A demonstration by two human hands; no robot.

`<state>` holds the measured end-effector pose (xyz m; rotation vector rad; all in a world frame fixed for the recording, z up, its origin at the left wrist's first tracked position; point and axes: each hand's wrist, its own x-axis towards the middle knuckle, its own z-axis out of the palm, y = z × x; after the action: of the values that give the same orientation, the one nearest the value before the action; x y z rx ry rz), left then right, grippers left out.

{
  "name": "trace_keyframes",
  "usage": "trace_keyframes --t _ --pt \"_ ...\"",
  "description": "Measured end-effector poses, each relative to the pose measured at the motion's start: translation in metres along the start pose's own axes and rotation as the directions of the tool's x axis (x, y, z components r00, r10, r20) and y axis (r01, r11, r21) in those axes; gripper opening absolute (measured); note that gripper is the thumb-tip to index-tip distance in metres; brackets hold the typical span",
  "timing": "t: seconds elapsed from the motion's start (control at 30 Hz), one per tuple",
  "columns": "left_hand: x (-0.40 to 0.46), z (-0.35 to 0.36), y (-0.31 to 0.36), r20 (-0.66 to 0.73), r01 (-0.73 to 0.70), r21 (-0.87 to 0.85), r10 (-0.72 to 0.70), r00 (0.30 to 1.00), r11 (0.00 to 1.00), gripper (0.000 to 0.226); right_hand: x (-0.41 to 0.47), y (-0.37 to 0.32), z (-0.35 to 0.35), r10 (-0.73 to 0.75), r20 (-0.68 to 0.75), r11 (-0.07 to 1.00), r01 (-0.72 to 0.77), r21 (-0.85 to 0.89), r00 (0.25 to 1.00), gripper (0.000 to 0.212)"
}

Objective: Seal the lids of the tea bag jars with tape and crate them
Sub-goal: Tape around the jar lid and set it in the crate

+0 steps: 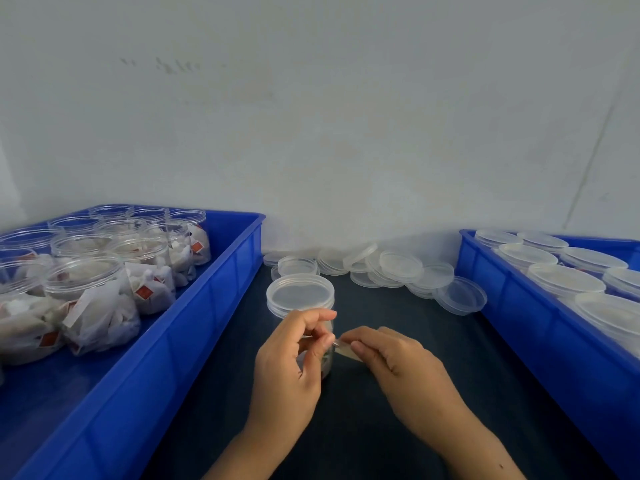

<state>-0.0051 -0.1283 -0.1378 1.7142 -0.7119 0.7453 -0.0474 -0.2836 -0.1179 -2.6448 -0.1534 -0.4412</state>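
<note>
— What are the fingers doing?

— The left hand point(287, 358) has its thumb and forefinger curled together, pinching one end of a short strip of tape point(346, 349). The right hand point(398, 362) pinches the other end between thumb and fingers. The strip is thin, glossy and slightly yellowish, stretched between the two hands.

— And the jar?

— The jar point(300, 306) stands upright on the dark table point(398, 306), just behind the left hand at about twelve o'clock from it; the hand hides most of its wall. It is clear plastic, round, with a translucent flat lid point(300, 293) on top that has a ridged rim. Whether the tape already touches the jar I cannot tell.

— What lies around it?

— At one o'clock from the jar, a loose heap of spare lids point(398, 268), shallow clear discs, some overlapping, some tilted, against the pale wall point(311, 116). At nine o'clock, a smooth blue plastic crate point(207, 306) holding open jars point(90, 282) with no lids, stuffed with white crinkled tea bags point(104, 317) bearing small red tags. At three o'clock, a second blue crate point(519, 306) with capped jars point(564, 278) standing close together, only their cloudy round tops showing.
</note>
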Motion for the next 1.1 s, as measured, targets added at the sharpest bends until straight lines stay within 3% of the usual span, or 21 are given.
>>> trace_keyframes --t 0.07,0.13,0.27,0.4,0.5,0.67,0.83,1.1 --pt "0.001 -0.001 0.000 -0.008 -0.028 0.029 0.028 1.000 0.999 0.028 0.000 -0.001 0.000 -0.030 -0.014 0.990 0.028 -0.141 0.999 0.027" --pt "0.002 -0.001 0.001 -0.007 -0.041 0.045 0.041 0.999 0.998 0.023 -0.001 0.000 0.000 -0.014 0.015 0.985 0.017 -0.171 1.000 0.026" --pt "0.002 -0.002 -0.002 0.041 -0.074 0.041 0.073 0.997 0.996 0.018 0.002 0.009 -0.002 0.092 0.141 0.988 -0.107 0.107 0.986 0.023" --pt "0.003 -0.002 -0.006 0.043 -0.039 0.000 0.039 0.998 0.999 0.014 0.001 0.011 -0.001 0.117 0.059 0.955 -0.128 0.267 0.991 0.029" --pt "0.004 -0.003 -0.005 0.035 -0.032 -0.041 0.034 0.999 0.999 0.020 -0.001 0.011 -0.002 0.143 -0.005 0.965 -0.139 0.224 0.990 0.023" --pt "-0.001 -0.002 -0.007 0.257 -0.043 0.046 0.030 0.966 0.998 0.050 -0.004 -0.002 -0.003 0.073 -0.016 0.993 -0.071 0.095 0.997 0.018" --pt "0.000 0.001 -0.006 0.214 -0.100 0.034 0.090 0.973 0.994 0.021 -0.006 -0.007 -0.003 0.041 -0.006 0.999 -0.042 -0.034 0.999 0.018" --pt "0.007 -0.007 -0.003 0.183 -0.282 0.201 0.247 0.952 0.938 0.021 -0.005 -0.004 0.000 0.052 0.004 0.997 -0.052 -0.063 0.999 0.015"
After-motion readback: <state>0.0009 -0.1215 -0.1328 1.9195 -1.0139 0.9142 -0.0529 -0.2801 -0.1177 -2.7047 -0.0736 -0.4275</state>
